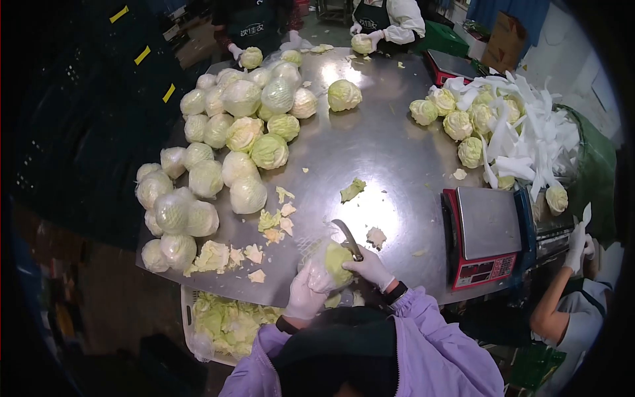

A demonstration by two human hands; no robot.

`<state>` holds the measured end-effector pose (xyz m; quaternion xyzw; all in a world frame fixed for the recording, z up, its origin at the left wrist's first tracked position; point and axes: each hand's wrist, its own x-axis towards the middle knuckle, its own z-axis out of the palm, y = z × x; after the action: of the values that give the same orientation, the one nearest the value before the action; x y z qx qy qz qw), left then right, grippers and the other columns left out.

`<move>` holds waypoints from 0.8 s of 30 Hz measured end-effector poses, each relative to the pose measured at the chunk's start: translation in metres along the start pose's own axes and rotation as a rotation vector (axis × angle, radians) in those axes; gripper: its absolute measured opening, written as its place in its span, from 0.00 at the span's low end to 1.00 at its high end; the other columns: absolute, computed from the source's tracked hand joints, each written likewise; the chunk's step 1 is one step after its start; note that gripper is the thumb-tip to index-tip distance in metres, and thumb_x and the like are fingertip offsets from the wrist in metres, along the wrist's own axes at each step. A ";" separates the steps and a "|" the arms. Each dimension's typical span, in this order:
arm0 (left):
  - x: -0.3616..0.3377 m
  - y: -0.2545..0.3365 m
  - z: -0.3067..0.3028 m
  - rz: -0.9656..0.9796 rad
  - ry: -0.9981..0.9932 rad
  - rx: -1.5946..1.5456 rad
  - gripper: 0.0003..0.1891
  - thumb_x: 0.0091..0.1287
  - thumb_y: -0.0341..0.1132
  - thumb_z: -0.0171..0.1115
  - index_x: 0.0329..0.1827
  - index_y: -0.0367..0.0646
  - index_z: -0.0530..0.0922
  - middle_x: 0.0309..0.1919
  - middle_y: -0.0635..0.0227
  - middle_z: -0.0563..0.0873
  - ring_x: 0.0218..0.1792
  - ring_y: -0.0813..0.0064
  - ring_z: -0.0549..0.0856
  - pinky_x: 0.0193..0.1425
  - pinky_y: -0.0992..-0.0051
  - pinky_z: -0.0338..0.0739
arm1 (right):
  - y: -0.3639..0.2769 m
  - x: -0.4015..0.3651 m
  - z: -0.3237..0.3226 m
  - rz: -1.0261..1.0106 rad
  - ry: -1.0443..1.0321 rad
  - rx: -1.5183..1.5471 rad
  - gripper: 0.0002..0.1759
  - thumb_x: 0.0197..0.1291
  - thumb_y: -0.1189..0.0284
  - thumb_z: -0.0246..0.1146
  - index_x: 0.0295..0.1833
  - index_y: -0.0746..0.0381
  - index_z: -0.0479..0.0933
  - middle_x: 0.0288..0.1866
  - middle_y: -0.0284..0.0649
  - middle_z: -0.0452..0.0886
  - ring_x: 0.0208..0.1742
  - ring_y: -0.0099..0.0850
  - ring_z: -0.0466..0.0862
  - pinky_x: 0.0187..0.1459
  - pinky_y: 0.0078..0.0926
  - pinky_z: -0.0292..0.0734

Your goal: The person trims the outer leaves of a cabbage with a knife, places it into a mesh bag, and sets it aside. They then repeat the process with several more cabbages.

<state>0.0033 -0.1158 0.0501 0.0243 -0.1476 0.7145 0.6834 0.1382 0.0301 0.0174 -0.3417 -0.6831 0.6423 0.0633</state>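
Note:
A green cabbage is partly covered by a clear, net-patterned plastic wrap at the table's front edge. My left hand, in a thin white glove, is closed around its wrapped left side. My right hand, also gloved, grips a knife with a curved blade against the cabbage's right side; the blade points up and away from me. Loose leaf scraps lie to the left, and a green leaf and a brownish piece lie beyond the knife.
Wrapped cabbages crowd the metal table's left side. A red scale stands at right, with bare cabbages and white foam nets behind it. A white basket of leaves sits below. Co-workers stand across and at right.

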 end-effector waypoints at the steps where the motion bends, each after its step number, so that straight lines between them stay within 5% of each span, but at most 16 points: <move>1: -0.001 0.000 -0.012 0.004 -0.004 -0.002 0.24 0.78 0.43 0.37 0.71 0.41 0.61 0.67 0.56 0.70 0.67 0.61 0.70 0.71 0.58 0.65 | 0.007 0.004 -0.002 0.018 -0.038 0.204 0.30 0.56 0.62 0.70 0.62 0.63 0.73 0.53 0.40 0.80 0.51 0.28 0.80 0.52 0.26 0.76; 3: -0.006 -0.002 -0.023 0.071 0.247 -0.017 0.24 0.77 0.47 0.40 0.69 0.43 0.65 0.61 0.58 0.75 0.62 0.60 0.75 0.65 0.56 0.70 | 0.017 0.008 0.004 0.109 -0.080 0.587 0.24 0.61 0.65 0.66 0.60 0.65 0.74 0.49 0.35 0.81 0.49 0.26 0.79 0.51 0.25 0.76; 6: 0.010 -0.010 -0.007 0.000 0.187 -0.040 0.24 0.75 0.50 0.43 0.64 0.44 0.69 0.56 0.60 0.77 0.56 0.58 0.78 0.61 0.56 0.73 | 0.011 0.002 0.007 0.387 0.036 0.539 0.23 0.62 0.66 0.66 0.59 0.66 0.75 0.48 0.36 0.81 0.47 0.23 0.78 0.49 0.22 0.74; 7: 0.022 -0.016 0.028 0.073 0.572 0.344 0.24 0.73 0.53 0.46 0.60 0.44 0.72 0.48 0.62 0.81 0.46 0.61 0.81 0.53 0.58 0.75 | 0.020 0.004 0.012 0.298 0.096 0.563 0.23 0.61 0.65 0.66 0.60 0.64 0.75 0.46 0.34 0.80 0.45 0.22 0.77 0.47 0.21 0.74; 8: 0.027 -0.010 0.029 0.078 0.568 0.342 0.24 0.73 0.53 0.46 0.60 0.44 0.72 0.48 0.62 0.81 0.46 0.61 0.81 0.53 0.58 0.75 | 0.015 0.005 0.013 0.297 0.093 0.558 0.23 0.61 0.65 0.66 0.60 0.64 0.75 0.46 0.34 0.80 0.45 0.22 0.77 0.47 0.21 0.74; 10: 0.023 0.007 0.027 0.135 0.446 0.463 0.20 0.76 0.50 0.44 0.49 0.42 0.76 0.35 0.67 0.82 0.34 0.70 0.79 0.38 0.72 0.73 | 0.002 0.004 0.019 0.036 0.127 0.458 0.23 0.61 0.65 0.66 0.59 0.64 0.76 0.45 0.33 0.81 0.46 0.22 0.79 0.47 0.23 0.74; 11: 0.017 0.026 0.018 0.095 0.225 0.486 0.15 0.76 0.45 0.48 0.43 0.43 0.77 0.30 0.69 0.82 0.29 0.74 0.79 0.34 0.73 0.73 | -0.005 0.006 0.027 -0.148 0.191 0.360 0.25 0.58 0.61 0.68 0.59 0.62 0.77 0.44 0.37 0.83 0.46 0.29 0.83 0.46 0.27 0.76; 13: -0.022 0.067 0.029 0.196 0.661 0.941 0.12 0.74 0.41 0.52 0.35 0.44 0.76 0.25 0.72 0.79 0.25 0.79 0.76 0.31 0.76 0.71 | -0.013 0.013 0.025 -0.238 0.153 0.070 0.27 0.56 0.58 0.68 0.58 0.61 0.78 0.44 0.41 0.84 0.47 0.34 0.83 0.47 0.29 0.76; 14: -0.034 0.080 0.051 0.313 0.481 0.932 0.10 0.73 0.38 0.56 0.34 0.44 0.77 0.25 0.73 0.78 0.25 0.81 0.75 0.29 0.78 0.70 | -0.016 0.017 0.022 -0.321 0.114 -0.231 0.29 0.54 0.55 0.69 0.57 0.60 0.78 0.45 0.44 0.84 0.48 0.39 0.84 0.48 0.31 0.76; 15: -0.043 0.084 0.074 0.615 0.678 1.053 0.08 0.72 0.37 0.56 0.43 0.43 0.77 0.27 0.74 0.78 0.26 0.82 0.75 0.30 0.78 0.70 | -0.021 0.021 0.019 -0.180 0.019 -0.288 0.31 0.51 0.49 0.69 0.55 0.59 0.80 0.46 0.47 0.83 0.47 0.44 0.83 0.49 0.32 0.75; 16: -0.104 0.137 0.061 0.583 0.621 1.157 0.25 0.72 0.42 0.55 0.68 0.39 0.66 0.61 0.63 0.77 0.58 0.69 0.79 0.62 0.65 0.74 | -0.021 0.024 0.017 -0.180 0.012 -0.284 0.31 0.51 0.49 0.69 0.55 0.59 0.80 0.46 0.47 0.83 0.47 0.44 0.83 0.49 0.32 0.75; 18: -0.140 0.148 0.100 0.809 0.760 1.147 0.23 0.71 0.43 0.57 0.65 0.40 0.70 0.59 0.63 0.78 0.59 0.68 0.77 0.66 0.66 0.70 | -0.014 0.031 0.015 -0.138 -0.032 -0.224 0.31 0.52 0.48 0.67 0.54 0.60 0.80 0.48 0.48 0.83 0.47 0.42 0.83 0.49 0.32 0.75; 22: -0.366 0.199 0.025 1.170 1.620 0.849 0.26 0.71 0.47 0.55 0.66 0.39 0.70 0.57 0.61 0.77 0.59 0.65 0.76 0.66 0.67 0.70 | 0.003 0.036 0.008 -0.064 -0.066 -0.006 0.30 0.53 0.52 0.70 0.56 0.60 0.80 0.50 0.45 0.84 0.50 0.34 0.83 0.53 0.26 0.75; 23: -0.437 0.216 -0.013 1.175 1.391 0.915 0.25 0.71 0.46 0.55 0.64 0.38 0.71 0.55 0.61 0.80 0.55 0.66 0.79 0.61 0.67 0.73 | 0.007 0.037 0.006 -0.039 -0.085 -0.010 0.32 0.53 0.54 0.71 0.60 0.61 0.77 0.51 0.43 0.84 0.51 0.30 0.82 0.55 0.25 0.74; 24: -0.445 0.200 -0.016 1.027 2.075 0.941 0.21 0.70 0.43 0.56 0.59 0.37 0.77 0.49 0.63 0.83 0.50 0.68 0.82 0.55 0.68 0.75 | 0.006 0.032 0.007 -0.031 -0.091 -0.013 0.32 0.53 0.54 0.71 0.60 0.61 0.77 0.51 0.43 0.84 0.51 0.30 0.82 0.55 0.25 0.74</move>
<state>-0.1623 -0.5480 -0.1062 -0.3686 0.7376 0.5640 0.0449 0.1126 0.0415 -0.0010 -0.3022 -0.6945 0.6517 0.0399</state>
